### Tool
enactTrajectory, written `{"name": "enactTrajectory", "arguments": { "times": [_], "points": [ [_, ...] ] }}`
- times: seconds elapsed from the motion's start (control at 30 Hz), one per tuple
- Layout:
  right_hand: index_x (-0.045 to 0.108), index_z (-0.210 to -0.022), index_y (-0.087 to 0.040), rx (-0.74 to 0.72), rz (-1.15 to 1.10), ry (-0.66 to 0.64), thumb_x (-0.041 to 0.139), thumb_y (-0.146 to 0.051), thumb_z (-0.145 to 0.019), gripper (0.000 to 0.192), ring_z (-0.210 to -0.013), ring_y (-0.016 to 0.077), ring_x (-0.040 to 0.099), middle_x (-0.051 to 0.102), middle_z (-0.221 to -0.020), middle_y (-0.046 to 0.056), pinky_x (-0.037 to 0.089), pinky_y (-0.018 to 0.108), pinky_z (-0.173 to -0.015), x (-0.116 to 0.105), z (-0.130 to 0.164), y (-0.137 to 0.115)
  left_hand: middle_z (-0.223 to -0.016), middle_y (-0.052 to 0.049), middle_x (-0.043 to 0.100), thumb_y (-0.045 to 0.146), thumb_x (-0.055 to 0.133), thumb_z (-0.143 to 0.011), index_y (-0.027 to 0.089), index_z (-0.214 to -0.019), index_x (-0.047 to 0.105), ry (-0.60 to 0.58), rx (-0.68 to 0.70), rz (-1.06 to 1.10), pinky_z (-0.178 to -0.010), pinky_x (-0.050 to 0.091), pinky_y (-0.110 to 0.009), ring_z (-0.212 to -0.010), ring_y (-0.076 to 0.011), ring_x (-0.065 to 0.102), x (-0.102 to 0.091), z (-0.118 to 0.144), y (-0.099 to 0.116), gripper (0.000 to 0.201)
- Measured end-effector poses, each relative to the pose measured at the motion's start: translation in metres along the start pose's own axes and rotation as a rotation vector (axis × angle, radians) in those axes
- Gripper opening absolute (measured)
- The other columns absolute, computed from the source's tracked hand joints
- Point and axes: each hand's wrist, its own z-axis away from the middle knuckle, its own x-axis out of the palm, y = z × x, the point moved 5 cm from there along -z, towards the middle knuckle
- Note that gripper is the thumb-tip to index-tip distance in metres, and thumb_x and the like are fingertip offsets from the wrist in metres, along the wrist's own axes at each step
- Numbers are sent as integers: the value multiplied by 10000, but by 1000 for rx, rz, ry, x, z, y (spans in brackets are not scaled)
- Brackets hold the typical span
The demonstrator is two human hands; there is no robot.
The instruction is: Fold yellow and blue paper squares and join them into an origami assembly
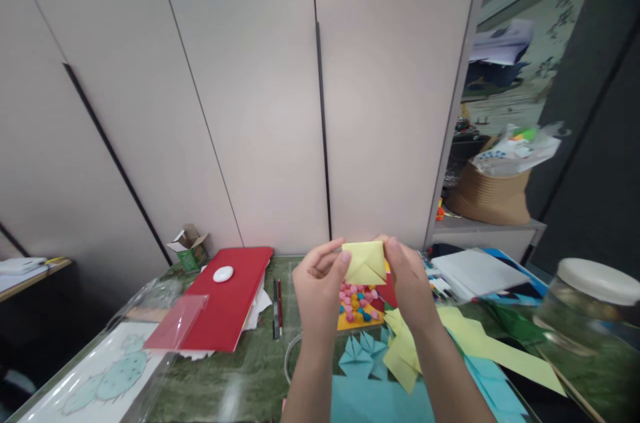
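Note:
Above the table, a folded piece of yellow paper with diagonal creases is held up between my two hands. My left hand pinches its left edge between thumb and fingers. At the right edge, my right hand grips it with the thumb in front and the fingers mostly hidden behind. Below the hands lie folded blue paper pieces and folded yellow paper pieces. Flat blue paper is between my forearms. Behind the held paper sits a picture with pink, yellow and blue dots.
On the left are a red folder with a white oval object, pencils, a small green box and a cactus drawing. To the right are yellow paper strips and a white-lidded jar. Cabinet doors rise behind.

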Motion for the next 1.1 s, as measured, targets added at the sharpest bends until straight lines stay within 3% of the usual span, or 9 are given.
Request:
{"name": "enactTrajectory", "arguments": {
  "times": [0.13, 0.33, 0.53, 0.7, 0.93, 1.1],
  "points": [
    [518, -642, -165, 30, 61, -77, 553, -397, -783, 273, -613, 120, 470, 517, -618, -17, 376, 221, -571, -2, -1, -1, -604, -42, 685, 246, 728, -613, 120, -836, 664, -12, -9, -6, -552, 463, -216, -547, -129, 615, -1, -1, 0, 264],
    [575, -686, -157, 16, 157, -3, 540, -408, -786, 272, -606, 129, 505, 579, -647, -3, 400, 231, -562, -1, -4, 1, -622, -29, 679, 260, 696, -670, 129, -903, 641, -52, -3, -40, -557, 453, -215, -549, -115, 602, -5, -2, -4, 274],
    [644, -827, -159, 68, 51, -166, 571, -375, -764, 237, -738, 180, 591, 662, -768, 33, 463, 261, -640, 6, -3, -1, -647, -38, 690, 258, 692, -679, 127, -905, 639, -49, 24, -34, -589, 458, -220, -584, -125, 615, -6, -4, -5, 266],
    [662, -832, -163, 106, 79, -138, 567, -349, -764, 220, -712, 188, 608, 685, -770, 42, 473, 272, -613, 6, 0, -6, -619, -34, 677, 254, 703, -664, 117, -893, 639, -22, 8, -25, -568, 448, -218, -559, -122, 603, -5, -3, -4, 275],
    [666, -822, -131, 114, 12, -159, 600, -331, -739, 226, -748, 198, 613, 693, -791, 55, 472, 263, -640, 8, -2, -1, -572, 20, 635, 200, 722, -633, 146, -877, 632, 26, -140, 276, -549, 449, -187, -520, -82, 588, 0, -3, -19, 265],
    [674, -766, -114, 146, 117, -149, 604, -341, -725, 241, -656, 179, 589, 675, -700, 43, 444, 245, -576, 4, -4, 0, -691, -11, 680, 186, 723, -622, 149, -877, 633, 89, -137, 318, -595, 466, -193, -608, -98, 633, 4, -1, -22, 274]
  ]
}}
